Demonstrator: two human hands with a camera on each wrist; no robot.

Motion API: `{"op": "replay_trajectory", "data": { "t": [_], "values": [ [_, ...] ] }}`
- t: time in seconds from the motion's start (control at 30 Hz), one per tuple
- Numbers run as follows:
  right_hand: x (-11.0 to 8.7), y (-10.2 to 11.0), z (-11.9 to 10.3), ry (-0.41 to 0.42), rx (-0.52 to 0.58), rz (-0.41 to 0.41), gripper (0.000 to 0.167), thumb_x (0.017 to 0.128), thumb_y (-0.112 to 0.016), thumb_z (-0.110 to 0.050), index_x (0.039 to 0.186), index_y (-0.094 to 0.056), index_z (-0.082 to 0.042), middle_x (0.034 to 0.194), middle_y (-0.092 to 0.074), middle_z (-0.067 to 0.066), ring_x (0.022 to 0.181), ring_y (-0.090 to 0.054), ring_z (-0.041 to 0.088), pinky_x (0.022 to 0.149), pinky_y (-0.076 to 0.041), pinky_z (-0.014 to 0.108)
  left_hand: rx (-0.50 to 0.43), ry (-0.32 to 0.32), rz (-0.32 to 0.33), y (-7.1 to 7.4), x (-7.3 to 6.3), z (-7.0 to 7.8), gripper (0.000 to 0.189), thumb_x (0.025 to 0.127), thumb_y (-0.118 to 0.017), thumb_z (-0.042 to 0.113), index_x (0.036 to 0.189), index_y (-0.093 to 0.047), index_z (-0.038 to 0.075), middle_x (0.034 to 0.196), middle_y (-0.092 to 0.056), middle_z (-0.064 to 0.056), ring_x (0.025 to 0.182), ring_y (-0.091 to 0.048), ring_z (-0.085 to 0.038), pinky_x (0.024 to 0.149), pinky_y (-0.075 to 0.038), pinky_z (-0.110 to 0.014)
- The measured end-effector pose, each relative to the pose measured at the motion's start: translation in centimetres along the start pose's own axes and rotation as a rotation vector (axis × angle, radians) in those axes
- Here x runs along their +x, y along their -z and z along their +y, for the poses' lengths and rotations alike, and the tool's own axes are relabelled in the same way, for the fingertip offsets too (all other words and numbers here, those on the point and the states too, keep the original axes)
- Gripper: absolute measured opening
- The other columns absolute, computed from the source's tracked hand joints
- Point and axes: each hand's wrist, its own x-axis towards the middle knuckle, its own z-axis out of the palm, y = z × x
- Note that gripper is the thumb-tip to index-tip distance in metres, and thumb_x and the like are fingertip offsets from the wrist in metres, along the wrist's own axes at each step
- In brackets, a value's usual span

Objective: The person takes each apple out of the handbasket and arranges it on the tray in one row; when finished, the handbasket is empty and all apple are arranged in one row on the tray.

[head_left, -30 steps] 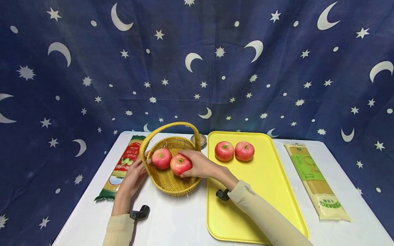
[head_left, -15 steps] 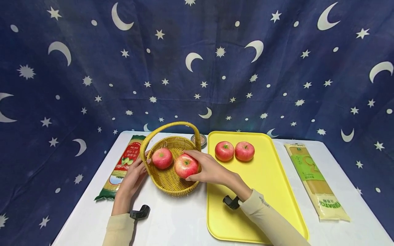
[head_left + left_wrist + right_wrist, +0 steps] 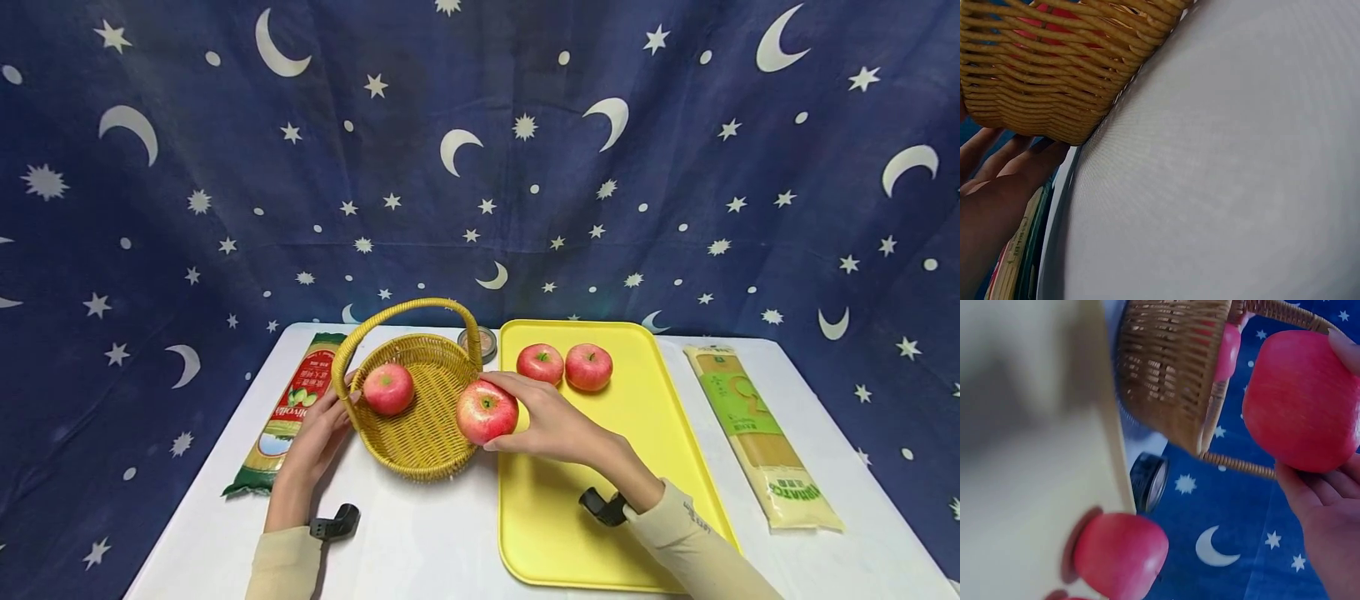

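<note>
A yellow wicker basket [image 3: 420, 454] with a tall arched handle stands on the table, one red apple [image 3: 388, 389] inside at its left. My left hand [image 3: 318, 433] holds the basket's left side, a fingertip over the rim beside the handle; the left wrist view shows other fingers against the outer wall. My right hand [image 3: 551, 421] grips a second apple [image 3: 486, 413] between thumb and fingers, above the basket's right rim. In the right wrist view this held apple [image 3: 1304, 403] is apart from the basket. Two more apples [image 3: 540, 364] lie side by side at the tray's back.
The yellow tray [image 3: 585, 533] lies right of the basket, under my right forearm. A green-and-red noodle packet [image 3: 288, 417] lies left of the basket, and a green-and-cream noodle packet [image 3: 761, 437] at the far right. A small round tin [image 3: 487, 342] stands behind the basket.
My right hand has lifted the apple from inside the basket and moved it right, to above the right rim. My left hand has stayed at the basket. The head view has shifted slightly.
</note>
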Motion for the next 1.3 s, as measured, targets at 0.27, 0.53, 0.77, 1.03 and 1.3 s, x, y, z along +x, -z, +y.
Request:
{"op": "replay_trajectory", "data": {
  "t": [0.27, 0.53, 0.77, 1.03, 1.3],
  "values": [
    [-2.5, 1.5, 1.3, -0.097, -0.026, 0.065, 0.081, 0.077, -0.092, -0.035, 0.147, -0.057, -0.014, 0.145, -0.060, 0.003, 0.131, -0.059, 0.024, 0.110, -0.047, 0.052, -0.005, 0.006, -0.005, -0.1, 0.0, 0.0, 0.064, 0.107, -0.057, 0.030, 0.162, -0.031, 0.013, 0.163, -0.031, -0.008, 0.127, -0.050, -0.001, 0.099, -0.046, -0.013],
    [-3.8, 1.9, 3.9, -0.161, -0.026, 0.106, 0.082, 0.075, -0.093, -0.032, 0.145, -0.057, -0.010, 0.140, -0.064, 0.004, 0.121, -0.064, 0.024, 0.105, -0.051, 0.052, -0.001, 0.001, 0.000, 0.0, -0.1, 0.0, 0.063, 0.107, -0.056, 0.029, 0.162, -0.031, 0.012, 0.163, -0.031, -0.009, 0.125, -0.051, -0.001, 0.100, -0.046, -0.012],
    [-4.0, 1.4, 6.2, -0.230, -0.050, 0.122, 0.079, 0.074, -0.093, -0.033, 0.140, -0.059, -0.005, 0.131, -0.067, 0.008, 0.112, -0.065, 0.025, 0.098, -0.056, 0.050, 0.004, -0.006, 0.002, 0.1, -0.1, 0.0, 0.064, 0.107, -0.057, 0.030, 0.162, -0.032, 0.011, 0.160, -0.033, -0.010, 0.122, -0.054, 0.001, 0.099, -0.047, -0.013],
    [-3.8, 0.4, 7.9, -0.254, -0.085, 0.136, 0.077, 0.073, -0.093, -0.024, 0.138, -0.058, -0.002, 0.130, -0.065, 0.014, 0.115, -0.062, 0.033, 0.100, -0.053, 0.055, 0.011, -0.002, 0.005, 0.1, -0.1, -0.1, 0.064, 0.106, -0.057, 0.030, 0.162, -0.032, 0.011, 0.161, -0.034, -0.009, 0.122, -0.054, 0.002, 0.099, -0.047, -0.013],
    [-3.3, 0.0, 8.4, -0.237, -0.101, 0.147, 0.081, 0.071, -0.095, -0.025, 0.138, -0.057, -0.001, 0.128, -0.064, 0.014, 0.114, -0.061, 0.033, 0.101, -0.052, 0.055, 0.010, 0.016, 0.009, 0.1, 0.0, -0.1, 0.064, 0.106, -0.058, 0.031, 0.162, -0.032, 0.013, 0.162, -0.032, -0.008, 0.126, -0.051, 0.000, 0.099, -0.046, -0.013]
  ]
}}
